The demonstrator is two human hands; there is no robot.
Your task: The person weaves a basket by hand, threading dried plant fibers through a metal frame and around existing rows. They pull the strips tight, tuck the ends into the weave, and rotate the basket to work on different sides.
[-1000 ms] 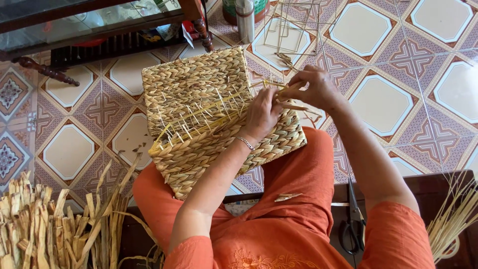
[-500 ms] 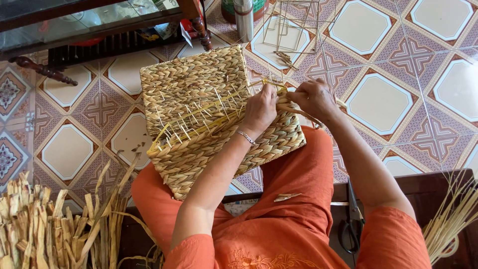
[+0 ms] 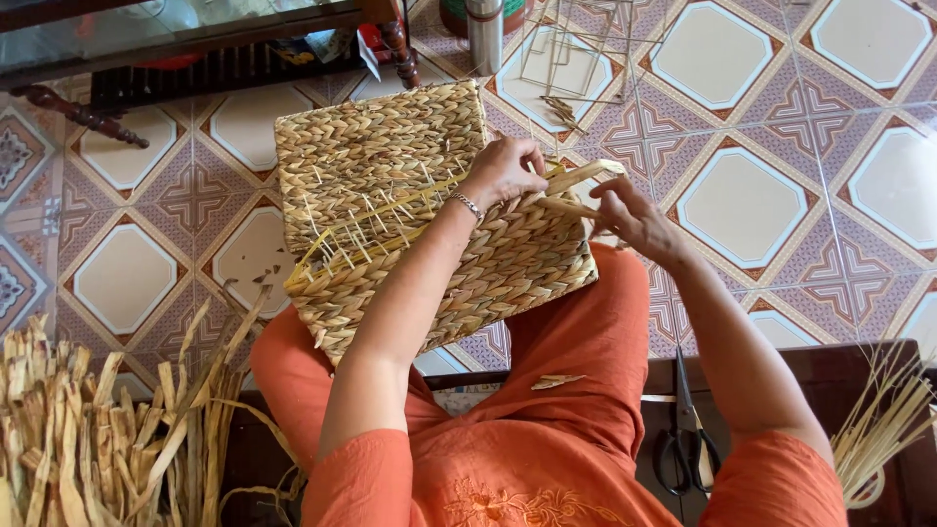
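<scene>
A rectangular woven straw basket (image 3: 390,166) rests on my lap, its rim of thin yellow stakes running diagonally. My left hand (image 3: 508,171), with a bracelet on the wrist, presses down on the basket's right rim with its fingers curled over the weave. My right hand (image 3: 630,215) is at the basket's right corner, pinching a flat dried straw strand (image 3: 586,176) that runs from the rim.
A pile of dried straw strands (image 3: 88,439) lies at lower left, thin straws (image 3: 883,429) at lower right. Black scissors (image 3: 688,439) lie on a dark bench by my right side. A wire frame (image 3: 576,39), a metal flask (image 3: 485,34) and a low glass table (image 3: 176,39) stand on the patterned tile floor.
Both hands have stayed at the basket's right rim. My right hand has shifted from above the rim down to the corner, drawing the strand across.
</scene>
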